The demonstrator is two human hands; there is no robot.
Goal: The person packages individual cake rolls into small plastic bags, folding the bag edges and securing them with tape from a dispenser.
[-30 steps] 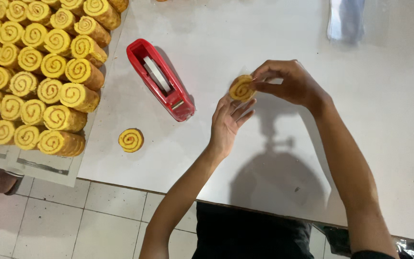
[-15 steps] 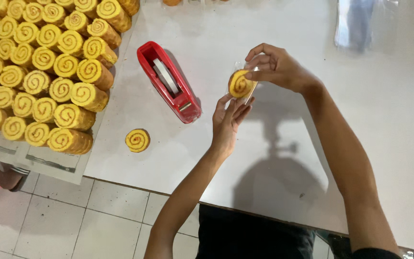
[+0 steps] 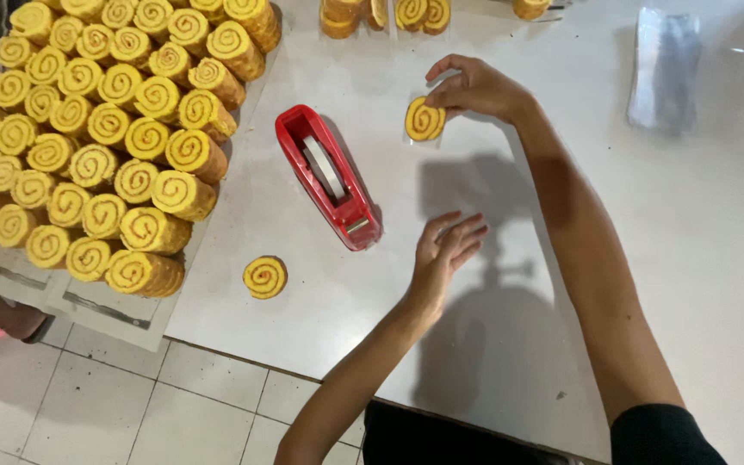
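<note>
Head view looks down on a white counter (image 3: pixel 647 258). At 12 o'clock the right hand (image 3: pixel 475 86) pinches a yellow spiral roll slice (image 3: pixel 424 119) in a clear wrapper, fingers closed on its upper edge, the slice lying on the counter. Near the centre, the left hand (image 3: pixel 445 254) hovers palm down with fingers spread, holding nothing, just beside the red tape dispenser (image 3: pixel 327 176) at its 9 o'clock. A loose slice (image 3: pixel 265 277) lies at 7 o'clock, near the stacked rolls (image 3: pixel 105 138) filling 10 o'clock. A pile of clear bags (image 3: pixel 663 69) sits at 1 o'clock.
</note>
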